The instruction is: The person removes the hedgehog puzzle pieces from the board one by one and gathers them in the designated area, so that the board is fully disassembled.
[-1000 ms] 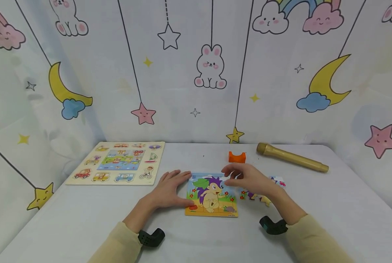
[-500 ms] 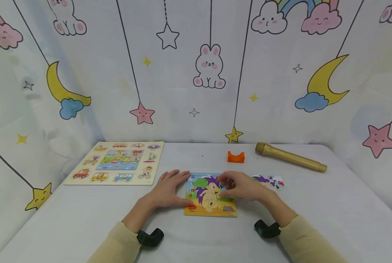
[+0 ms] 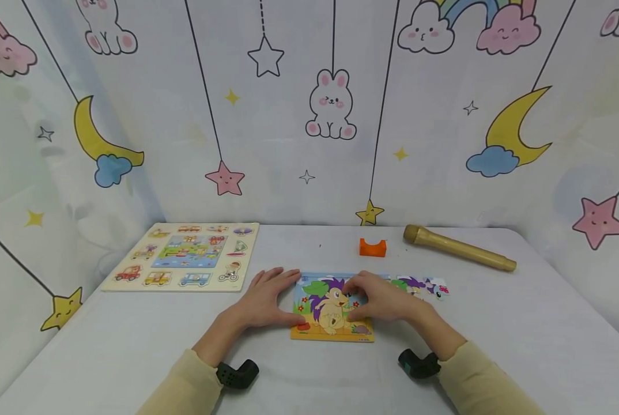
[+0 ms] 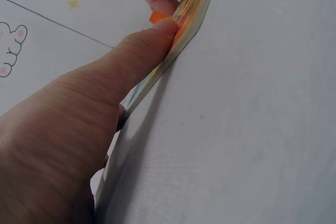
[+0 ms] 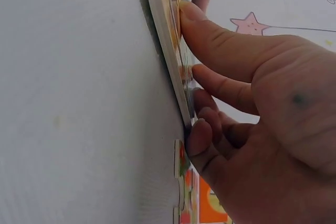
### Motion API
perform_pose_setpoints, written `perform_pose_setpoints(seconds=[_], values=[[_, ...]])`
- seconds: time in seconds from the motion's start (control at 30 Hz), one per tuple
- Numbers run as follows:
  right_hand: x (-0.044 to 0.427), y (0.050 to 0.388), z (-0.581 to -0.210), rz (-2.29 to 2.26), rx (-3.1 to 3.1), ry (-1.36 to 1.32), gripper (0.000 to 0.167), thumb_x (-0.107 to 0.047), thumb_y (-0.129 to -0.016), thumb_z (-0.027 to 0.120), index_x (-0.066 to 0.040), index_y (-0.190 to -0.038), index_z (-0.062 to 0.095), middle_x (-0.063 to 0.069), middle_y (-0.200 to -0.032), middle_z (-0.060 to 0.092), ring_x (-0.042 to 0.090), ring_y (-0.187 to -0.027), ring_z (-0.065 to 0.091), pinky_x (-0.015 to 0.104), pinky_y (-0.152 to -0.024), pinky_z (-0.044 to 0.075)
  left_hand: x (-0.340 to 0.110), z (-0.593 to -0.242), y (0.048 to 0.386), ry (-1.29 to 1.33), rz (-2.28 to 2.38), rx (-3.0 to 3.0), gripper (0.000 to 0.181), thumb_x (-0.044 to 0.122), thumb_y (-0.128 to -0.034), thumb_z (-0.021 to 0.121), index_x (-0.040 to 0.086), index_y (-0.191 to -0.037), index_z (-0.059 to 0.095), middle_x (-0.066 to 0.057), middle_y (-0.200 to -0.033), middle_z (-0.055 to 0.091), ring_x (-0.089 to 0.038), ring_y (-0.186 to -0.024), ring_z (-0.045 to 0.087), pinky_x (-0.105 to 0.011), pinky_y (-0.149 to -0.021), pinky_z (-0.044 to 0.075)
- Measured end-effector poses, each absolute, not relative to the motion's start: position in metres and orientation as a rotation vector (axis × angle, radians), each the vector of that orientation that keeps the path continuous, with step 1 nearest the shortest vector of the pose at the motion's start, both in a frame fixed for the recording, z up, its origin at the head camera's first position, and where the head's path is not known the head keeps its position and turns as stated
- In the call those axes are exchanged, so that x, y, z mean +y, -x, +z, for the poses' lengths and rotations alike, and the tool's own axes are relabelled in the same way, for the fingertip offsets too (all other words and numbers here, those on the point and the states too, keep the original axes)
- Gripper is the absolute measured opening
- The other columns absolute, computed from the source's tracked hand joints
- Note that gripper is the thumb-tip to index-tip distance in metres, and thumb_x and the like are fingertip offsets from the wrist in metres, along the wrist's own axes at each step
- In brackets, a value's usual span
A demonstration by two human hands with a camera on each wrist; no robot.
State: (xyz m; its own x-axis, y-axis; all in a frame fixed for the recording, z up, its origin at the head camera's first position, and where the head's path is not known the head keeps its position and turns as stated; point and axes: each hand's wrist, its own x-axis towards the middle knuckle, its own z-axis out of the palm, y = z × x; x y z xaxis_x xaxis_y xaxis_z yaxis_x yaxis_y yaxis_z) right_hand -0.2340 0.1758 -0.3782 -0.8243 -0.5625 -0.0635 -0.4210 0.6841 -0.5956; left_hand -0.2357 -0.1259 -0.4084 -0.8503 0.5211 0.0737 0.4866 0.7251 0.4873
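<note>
A hedgehog jigsaw puzzle (image 3: 327,335) lies flat on the white table, its picture showing a purple-spined hedgehog. Against its left side my left hand (image 3: 270,300) rests with spread fingers, the thumb on the lower left corner and fingertips near the upper left. My right hand (image 3: 384,297) is over the puzzle's right half. In the right wrist view, the thumb and index fingertips of my right hand (image 5: 252,98) touch the picture surface, apart from each other; no piece shows between them. Several loose puzzle pieces (image 3: 436,287) lie on the table to the right, partly behind the right hand.
A larger puzzle board (image 3: 249,253) with vehicle pictures lies at the back left. An orange notched block (image 3: 373,248) and a gold microphone-shaped stick (image 3: 460,248) are at the back right. Behind the table hangs a patterned curtain (image 3: 268,127).
My right hand has shifted left and slightly down onto the puzzle, its fingertips now touching it. More loose pieces at the right edge have come under it. The left hand keeps its place.
</note>
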Motion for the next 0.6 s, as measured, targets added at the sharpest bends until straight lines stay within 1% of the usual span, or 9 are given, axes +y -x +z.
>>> perform_pose_setpoints(seconds=[0.13,0.23,0.37,0.6], values=[[0.1731,0.233,-0.3756,-0.857,2.668,0.755,0.042,-0.025,-0.084,0.085,-0.012,-0.117,0.063,-0.001,-0.11,0.055,0.022,-0.108,0.048,0.043,-0.096,0.048,-0.1258,-0.4081,0.2358,-0.839,0.776,2.856,0.097,0.064,-0.0757,0.077,0.016,-0.154,0.044,0.0,-0.157,0.041,-0.031,-0.15,0.021,-0.056,-0.121,0.004],[0.1712,0.2316,-0.3734,-0.889,2.655,0.746,0.044,-0.022,-0.083,0.086,-0.011,-0.117,0.061,0.0,-0.114,0.058,0.024,-0.111,0.051,0.047,-0.1,0.047,-0.126,-0.408,0.2357,-0.839,0.773,2.857,0.097,0.063,-0.0758,0.077,0.016,-0.154,0.044,0.001,-0.158,0.041,-0.031,-0.15,0.021,-0.056,-0.121,0.004],[0.1697,0.2301,-0.3718,-0.937,2.624,0.738,0.045,-0.018,-0.083,0.085,-0.011,-0.118,0.058,0.001,-0.115,0.062,0.024,-0.111,0.055,0.049,-0.103,0.047,-0.1263,-0.4073,0.2352,-0.837,0.774,2.853,0.097,0.063,-0.0758,0.077,0.015,-0.154,0.044,0.001,-0.158,0.041,-0.031,-0.15,0.021,-0.056,-0.121,0.004],[0.1705,0.2293,-0.3716,-0.963,2.619,0.753,0.043,-0.015,-0.084,0.084,-0.012,-0.118,0.057,-0.001,-0.112,0.061,0.024,-0.109,0.056,0.049,-0.102,0.048,-0.126,-0.4075,0.2355,-0.842,0.767,2.857,0.098,0.063,-0.0754,0.077,0.016,-0.154,0.045,0.001,-0.158,0.041,-0.031,-0.149,0.021,-0.056,-0.121,0.005]])
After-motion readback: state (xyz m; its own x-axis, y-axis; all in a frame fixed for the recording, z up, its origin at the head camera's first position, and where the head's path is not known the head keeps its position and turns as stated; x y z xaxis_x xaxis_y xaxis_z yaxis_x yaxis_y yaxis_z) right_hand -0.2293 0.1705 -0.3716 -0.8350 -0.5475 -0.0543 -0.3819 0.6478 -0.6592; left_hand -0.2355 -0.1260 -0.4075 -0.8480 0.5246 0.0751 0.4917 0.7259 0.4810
